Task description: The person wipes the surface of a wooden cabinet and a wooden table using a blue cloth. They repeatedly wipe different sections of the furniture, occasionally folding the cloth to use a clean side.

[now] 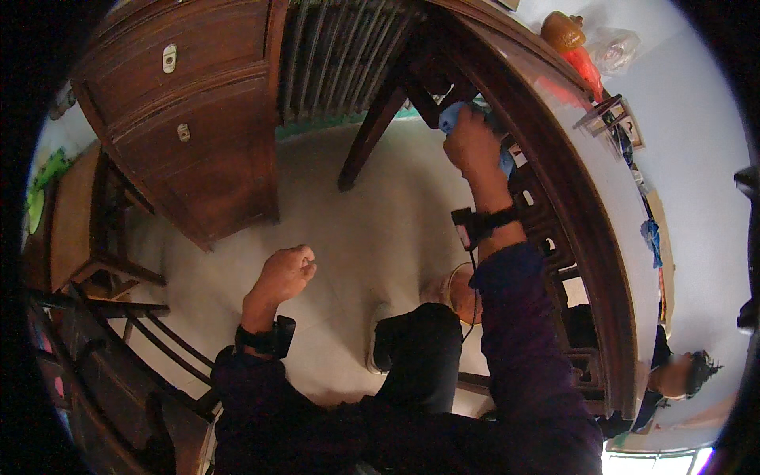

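Note:
My right hand (473, 142) is closed around a blue cloth (452, 117), which touches the carved fretwork under the top of a dark wooden table (534, 113). Part of the cloth hangs behind the hand, beside the openwork. My left hand (285, 273) is curled loosely above the tiled floor, with nothing seen in it. Both wrists bear black straps with small devices, and a cable runs from the right one. A table leg (371, 142) slants down to the floor beyond the right hand.
A wooden cabinet with drawers (196, 142) and a radiator (338, 59) stand ahead. At left are a wooden stool (77, 219) and a dark chair (119, 368). A round pot (463, 294) stands near my knee. The tabletop bears a gourd (561, 31) and frames. Another person (677, 377) is beyond the table.

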Demonstrator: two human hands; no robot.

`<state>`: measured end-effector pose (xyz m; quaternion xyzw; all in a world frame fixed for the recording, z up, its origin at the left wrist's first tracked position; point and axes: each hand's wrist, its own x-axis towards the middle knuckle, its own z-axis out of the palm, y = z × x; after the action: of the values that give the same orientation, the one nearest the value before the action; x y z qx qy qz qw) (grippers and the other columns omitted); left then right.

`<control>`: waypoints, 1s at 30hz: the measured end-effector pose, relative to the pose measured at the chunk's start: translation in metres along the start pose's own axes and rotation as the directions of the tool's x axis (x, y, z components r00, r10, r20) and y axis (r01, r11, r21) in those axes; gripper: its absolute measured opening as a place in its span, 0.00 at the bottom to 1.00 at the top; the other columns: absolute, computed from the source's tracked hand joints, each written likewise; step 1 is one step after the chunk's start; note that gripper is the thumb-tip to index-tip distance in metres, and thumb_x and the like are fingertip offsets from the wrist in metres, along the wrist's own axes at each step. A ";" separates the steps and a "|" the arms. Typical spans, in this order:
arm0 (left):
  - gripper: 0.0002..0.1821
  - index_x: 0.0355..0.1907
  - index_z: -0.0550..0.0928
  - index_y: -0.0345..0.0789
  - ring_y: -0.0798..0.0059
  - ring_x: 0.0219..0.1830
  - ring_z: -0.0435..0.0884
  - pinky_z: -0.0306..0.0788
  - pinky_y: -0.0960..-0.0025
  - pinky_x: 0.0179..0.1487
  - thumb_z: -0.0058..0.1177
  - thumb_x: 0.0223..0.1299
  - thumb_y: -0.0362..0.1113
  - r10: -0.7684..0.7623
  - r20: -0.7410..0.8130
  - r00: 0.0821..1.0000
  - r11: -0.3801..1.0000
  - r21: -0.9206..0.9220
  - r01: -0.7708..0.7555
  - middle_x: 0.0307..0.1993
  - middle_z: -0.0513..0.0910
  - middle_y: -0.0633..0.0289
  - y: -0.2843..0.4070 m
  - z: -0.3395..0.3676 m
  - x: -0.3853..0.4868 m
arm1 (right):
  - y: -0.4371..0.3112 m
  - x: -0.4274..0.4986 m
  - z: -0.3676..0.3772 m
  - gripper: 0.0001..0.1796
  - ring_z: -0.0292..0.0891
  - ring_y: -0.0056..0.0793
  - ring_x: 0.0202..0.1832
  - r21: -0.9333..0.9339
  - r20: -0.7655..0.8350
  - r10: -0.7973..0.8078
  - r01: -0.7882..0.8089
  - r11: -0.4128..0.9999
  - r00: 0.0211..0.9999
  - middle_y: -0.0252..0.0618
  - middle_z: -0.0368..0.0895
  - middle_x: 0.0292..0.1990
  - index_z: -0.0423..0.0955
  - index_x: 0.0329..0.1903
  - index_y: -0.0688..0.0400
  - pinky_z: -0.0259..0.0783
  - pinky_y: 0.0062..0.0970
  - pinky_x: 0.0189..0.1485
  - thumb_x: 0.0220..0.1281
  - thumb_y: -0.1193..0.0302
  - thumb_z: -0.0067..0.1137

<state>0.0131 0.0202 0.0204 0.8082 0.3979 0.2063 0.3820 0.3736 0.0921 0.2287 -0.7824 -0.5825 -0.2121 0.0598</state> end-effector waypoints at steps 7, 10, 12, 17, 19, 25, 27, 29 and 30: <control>0.08 0.37 0.78 0.34 0.49 0.35 0.82 0.74 0.55 0.40 0.58 0.60 0.36 0.007 0.002 1.000 0.999 0.033 -0.007 0.32 0.83 0.50 0.005 -0.003 -0.007 | 0.004 0.012 -0.008 0.31 0.77 0.59 0.58 -0.033 0.188 0.077 -0.072 0.997 0.979 0.60 0.75 0.59 0.63 0.66 0.64 0.73 0.55 0.59 0.60 0.68 0.54; 0.09 0.39 0.77 0.35 0.52 0.35 0.82 0.74 0.57 0.40 0.60 0.60 0.34 -0.002 0.010 1.000 0.998 0.070 0.002 0.32 0.82 0.51 0.008 -0.006 -0.010 | 0.009 0.001 -0.013 0.25 0.78 0.60 0.56 -0.032 0.150 -0.013 0.018 0.999 0.989 0.58 0.78 0.55 0.66 0.61 0.63 0.75 0.53 0.57 0.61 0.70 0.53; 0.09 0.39 0.77 0.35 0.52 0.36 0.82 0.74 0.57 0.40 0.61 0.60 0.35 -0.018 -0.002 1.000 0.995 0.103 0.018 0.33 0.82 0.51 0.010 -0.007 -0.013 | 0.012 -0.009 -0.014 0.21 0.80 0.58 0.54 -0.007 0.117 -0.039 0.040 0.999 0.992 0.56 0.80 0.51 0.69 0.56 0.63 0.75 0.51 0.56 0.61 0.71 0.55; 0.09 0.39 0.79 0.35 0.48 0.37 0.83 0.76 0.55 0.42 0.60 0.60 0.36 0.008 0.003 1.000 0.998 0.066 -0.008 0.33 0.85 0.50 0.012 -0.008 -0.014 | 0.020 -0.044 -0.013 0.14 0.82 0.52 0.46 -0.194 -0.066 -0.135 0.120 0.974 0.989 0.51 0.81 0.44 0.74 0.48 0.62 0.77 0.47 0.50 0.58 0.73 0.58; 0.09 0.38 0.79 0.35 0.47 0.37 0.84 0.76 0.53 0.42 0.59 0.60 0.37 0.020 -0.008 1.000 0.997 0.077 -0.019 0.33 0.85 0.50 0.011 -0.006 -0.013 | 0.020 -0.052 -0.014 0.13 0.82 0.50 0.43 -0.265 -0.124 -0.214 0.176 0.948 0.969 0.50 0.81 0.42 0.75 0.46 0.61 0.77 0.46 0.48 0.57 0.73 0.59; 0.09 0.39 0.79 0.35 0.46 0.39 0.83 0.76 0.53 0.43 0.58 0.60 0.37 0.034 -0.024 0.999 0.994 0.108 -0.031 0.34 0.85 0.50 0.004 -0.001 -0.010 | 0.022 -0.095 -0.022 0.19 0.78 0.53 0.47 -0.214 -0.193 -0.387 0.346 0.913 0.902 0.52 0.78 0.44 0.73 0.46 0.60 0.75 0.46 0.49 0.48 0.80 0.60; 0.09 0.39 0.79 0.35 0.46 0.40 0.83 0.76 0.53 0.44 0.58 0.61 0.37 0.017 -0.015 1.000 0.992 0.124 -0.014 0.35 0.85 0.50 -0.001 0.001 -0.008 | 0.023 -0.128 -0.022 0.21 0.78 0.53 0.48 -0.086 -0.033 -0.267 0.263 0.961 0.963 0.51 0.79 0.46 0.73 0.49 0.60 0.75 0.47 0.49 0.48 0.82 0.59; 0.09 0.39 0.79 0.35 0.46 0.41 0.83 0.76 0.53 0.44 0.57 0.61 0.37 -0.026 0.031 0.999 0.988 0.153 0.021 0.36 0.85 0.49 -0.007 0.003 -0.005 | 0.030 -0.170 -0.026 0.26 0.77 0.53 0.50 0.020 0.034 -0.181 0.181 0.983 0.983 0.51 0.79 0.48 0.72 0.55 0.59 0.74 0.47 0.51 0.49 0.82 0.58; 0.09 0.39 0.79 0.35 0.46 0.41 0.83 0.76 0.53 0.44 0.57 0.61 0.37 -0.040 0.033 0.999 0.983 0.183 0.034 0.36 0.85 0.49 -0.011 0.003 -0.004 | 0.036 -0.188 -0.032 0.29 0.77 0.54 0.52 0.055 0.106 -0.101 0.096 0.994 0.989 0.51 0.79 0.50 0.71 0.59 0.59 0.74 0.46 0.52 0.50 0.82 0.57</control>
<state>0.0077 0.0201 0.0094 0.8359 0.4230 0.1471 0.3174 0.3552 -0.0970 0.1877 -0.7613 -0.6279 -0.1575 0.0368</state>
